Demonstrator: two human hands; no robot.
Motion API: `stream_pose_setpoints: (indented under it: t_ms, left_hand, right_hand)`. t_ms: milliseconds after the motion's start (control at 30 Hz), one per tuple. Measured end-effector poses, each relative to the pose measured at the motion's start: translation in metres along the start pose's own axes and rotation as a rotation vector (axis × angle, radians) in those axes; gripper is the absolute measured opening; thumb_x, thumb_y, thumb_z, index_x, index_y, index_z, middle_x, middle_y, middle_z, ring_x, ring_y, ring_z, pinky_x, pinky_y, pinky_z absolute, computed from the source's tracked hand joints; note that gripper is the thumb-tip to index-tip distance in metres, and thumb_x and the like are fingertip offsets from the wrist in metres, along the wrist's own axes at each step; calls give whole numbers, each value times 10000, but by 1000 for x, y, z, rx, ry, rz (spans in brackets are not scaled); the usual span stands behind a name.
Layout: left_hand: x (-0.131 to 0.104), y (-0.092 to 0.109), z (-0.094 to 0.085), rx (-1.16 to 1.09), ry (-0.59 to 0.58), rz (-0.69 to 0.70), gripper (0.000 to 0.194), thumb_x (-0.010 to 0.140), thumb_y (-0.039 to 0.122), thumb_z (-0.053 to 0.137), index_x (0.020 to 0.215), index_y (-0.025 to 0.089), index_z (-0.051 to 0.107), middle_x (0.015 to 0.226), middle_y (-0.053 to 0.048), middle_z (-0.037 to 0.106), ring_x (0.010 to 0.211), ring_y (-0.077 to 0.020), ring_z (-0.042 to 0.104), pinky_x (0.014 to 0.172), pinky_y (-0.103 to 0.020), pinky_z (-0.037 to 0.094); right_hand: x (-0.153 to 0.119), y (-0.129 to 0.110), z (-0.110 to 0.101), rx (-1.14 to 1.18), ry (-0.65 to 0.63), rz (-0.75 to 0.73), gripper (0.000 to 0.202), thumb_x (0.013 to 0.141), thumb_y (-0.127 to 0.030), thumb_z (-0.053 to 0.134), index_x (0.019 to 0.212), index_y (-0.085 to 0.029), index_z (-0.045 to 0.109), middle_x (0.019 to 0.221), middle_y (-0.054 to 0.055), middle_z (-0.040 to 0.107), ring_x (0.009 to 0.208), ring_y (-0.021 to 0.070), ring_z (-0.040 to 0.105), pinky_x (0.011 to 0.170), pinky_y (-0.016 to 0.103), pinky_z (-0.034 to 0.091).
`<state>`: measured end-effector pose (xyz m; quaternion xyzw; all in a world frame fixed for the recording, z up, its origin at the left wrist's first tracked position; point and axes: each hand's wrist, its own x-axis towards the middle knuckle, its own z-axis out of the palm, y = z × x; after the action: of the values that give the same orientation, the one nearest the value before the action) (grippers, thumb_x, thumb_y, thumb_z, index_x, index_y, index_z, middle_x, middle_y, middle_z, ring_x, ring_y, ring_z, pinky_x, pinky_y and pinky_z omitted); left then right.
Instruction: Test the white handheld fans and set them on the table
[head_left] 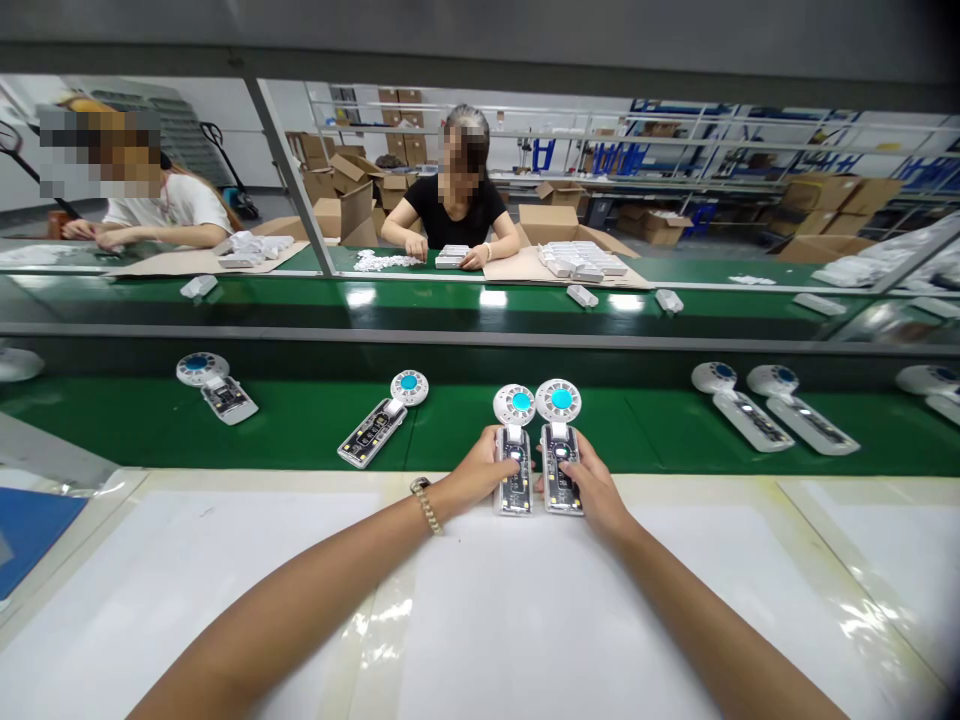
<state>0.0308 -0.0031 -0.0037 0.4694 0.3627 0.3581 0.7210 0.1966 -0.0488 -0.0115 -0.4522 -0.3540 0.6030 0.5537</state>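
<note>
My left hand (478, 474) grips a white handheld device (514, 495) by its clear, flat body, thumb on the front. Beside it, a matching handheld device (561, 402) is in my right hand (598, 490), whose thumb also presses on its front. Both stand nearly upright side by side at the near edge of the green conveyor belt (645, 430). Each has a round white head with slots and a blue centre, and a dark circuit board shows through the body. A small light glows on each board. The fingers behind the devices are mostly hidden.
More such devices lie on the belt: one (373, 432) and another to the left, several (752, 420) to the right. A white-covered worktop (480, 620) is in front of me. Across the line, two people (454, 200) sit handling white parts. A metal post (289, 175) stands between them.
</note>
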Motion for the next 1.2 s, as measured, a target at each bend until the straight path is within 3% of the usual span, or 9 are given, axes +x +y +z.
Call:
stream_pose_setpoints:
  t_ms: [267,733,1067,1200]
  left_hand:
    - [0,-2,-3,29,3,20,512,599,86,644,1036,177,395,983,-63,568,929,-217,597,836,-404,460]
    - [5,-4,-7,12,-17,24,495,586,31,610,1026,168,428,947,-39,580,901,-193,587,806,-358,457]
    - [4,-1,-5,10,-20,0,525,570,49,607,1039,171,408,936,-41,571,865,-198,595,799,-393,459]
    - [4,-3,-6,-13,-23,3,528,570,50,625,1036,177,412,919,-31,572,862,-191,597,803,-385,463]
  right_hand:
    - [0,-1,-2,45,-35,14,657,615,-264,624,1232,-281,398,1132,50,616,632,232,659,551,370,525]
    - [0,1,-6,58,-112,30,659,616,-206,649,1207,-302,374,1203,57,565,692,221,664,605,388,543]
    - [2,-3,-1,74,-64,75,621,629,-253,698,1183,-259,418,909,30,675,765,249,666,676,405,539]
    - [1,-4,-1,88,-77,63,613,630,-253,712,1173,-256,428,925,33,673,762,243,664,668,398,542]
